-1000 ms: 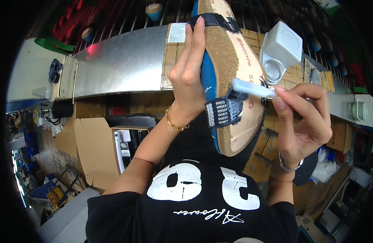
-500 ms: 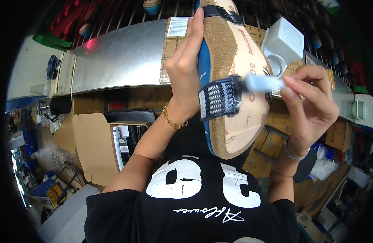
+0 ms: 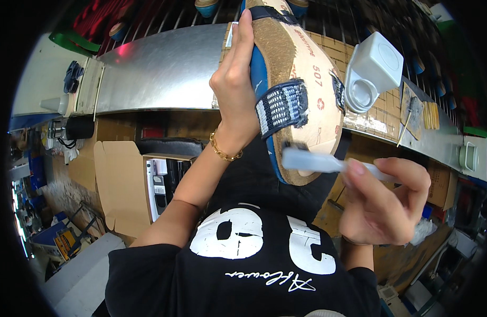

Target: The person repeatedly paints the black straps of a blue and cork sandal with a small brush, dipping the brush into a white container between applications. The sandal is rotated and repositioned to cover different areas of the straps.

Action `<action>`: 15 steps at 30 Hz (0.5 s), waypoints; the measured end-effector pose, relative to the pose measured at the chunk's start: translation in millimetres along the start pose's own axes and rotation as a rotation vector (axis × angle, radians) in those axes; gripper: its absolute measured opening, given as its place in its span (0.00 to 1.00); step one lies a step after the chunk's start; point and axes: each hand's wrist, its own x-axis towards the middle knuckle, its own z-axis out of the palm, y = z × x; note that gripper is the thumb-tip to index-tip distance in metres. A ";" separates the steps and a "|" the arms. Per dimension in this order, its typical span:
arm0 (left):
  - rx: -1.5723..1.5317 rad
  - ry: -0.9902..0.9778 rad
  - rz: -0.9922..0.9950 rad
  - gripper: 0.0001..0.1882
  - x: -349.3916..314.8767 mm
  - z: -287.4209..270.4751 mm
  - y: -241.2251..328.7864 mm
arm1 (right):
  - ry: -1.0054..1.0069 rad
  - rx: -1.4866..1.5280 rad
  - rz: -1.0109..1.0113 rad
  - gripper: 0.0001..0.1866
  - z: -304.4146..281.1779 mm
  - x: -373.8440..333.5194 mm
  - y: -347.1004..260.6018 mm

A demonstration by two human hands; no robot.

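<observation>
A sandal on a blue last is held sole side up in front of my chest. Its underside shows a tan insole board with a brown, rough-looking border. A black-and-white woven strap wraps over the near left edge, and a dark strap crosses the far end. My left hand grips the last from its left side, fingers pointing away. In my right hand is a brush with a pale handle, pinched between thumb and fingers. Its dark bristles, blurred by motion, are at the near end's brown border.
A white plastic container with a round opening sits right of the sandal, on cardboard over a metal bench. Thin wooden sticks lie farther right. Beyond the bench, blue lasts rest among metal bars. An open cardboard box stands lower left.
My right hand has brought the brush nearer to me, from beside the woven strap to the near end of the insole. The sandal has shifted slightly left and away.
</observation>
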 end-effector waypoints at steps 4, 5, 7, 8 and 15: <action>0.010 0.010 0.020 0.43 -0.1 3.0 -0.6 | 0.088 -0.027 0.104 0.17 0.1 -3.1 7.3; 0.016 0.011 0.029 0.43 0.0 3.3 -1.1 | 0.057 -0.038 0.071 0.17 0.4 -3.3 7.5; 0.032 0.010 0.035 0.43 -1.4 3.2 -0.6 | 0.020 -0.048 0.009 0.18 2.0 -2.5 6.3; 0.032 0.002 0.033 0.43 -1.7 3.7 0.8 | 0.017 -0.048 -0.017 0.19 3.3 -1.8 4.9; -0.224 -0.133 -0.206 0.48 0.2 -0.9 8.1 | 0.092 0.114 0.049 0.23 17.4 8.0 12.1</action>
